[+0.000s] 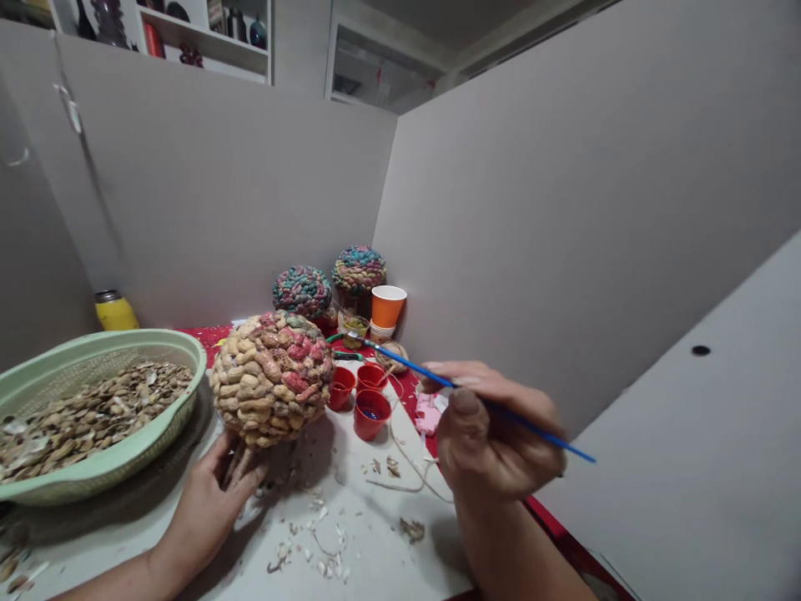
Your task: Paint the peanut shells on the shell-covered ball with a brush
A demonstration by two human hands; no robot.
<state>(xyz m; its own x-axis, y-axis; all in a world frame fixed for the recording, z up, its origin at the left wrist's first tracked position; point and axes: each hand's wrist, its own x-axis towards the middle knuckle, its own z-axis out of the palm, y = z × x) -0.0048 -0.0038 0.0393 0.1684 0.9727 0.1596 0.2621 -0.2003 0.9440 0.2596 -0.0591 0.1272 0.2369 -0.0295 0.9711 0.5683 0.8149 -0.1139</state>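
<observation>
My left hand (216, 492) is wrapped round the stem under a ball covered in peanut shells (269, 384), holding it upright over the table. Most of its shells are bare tan; a patch at the upper right is painted red, with a little green near the top. A thin blue paintbrush (406, 361) is pinched in my right hand (494, 421). Its tip points left, a short way to the right of the ball and apart from it. Three small red cups (370, 416) stand between the ball and my right hand; the nearest holds dark liquid.
On the left sits a green basket (198, 367) of shells. Two painted shell balls (360, 269), an orange cup (388, 307) and a yellow jar (116, 310) stand at the back. String (400, 488) and shell bits litter the white board (369, 551). Grey panels (563, 209) enclose the table.
</observation>
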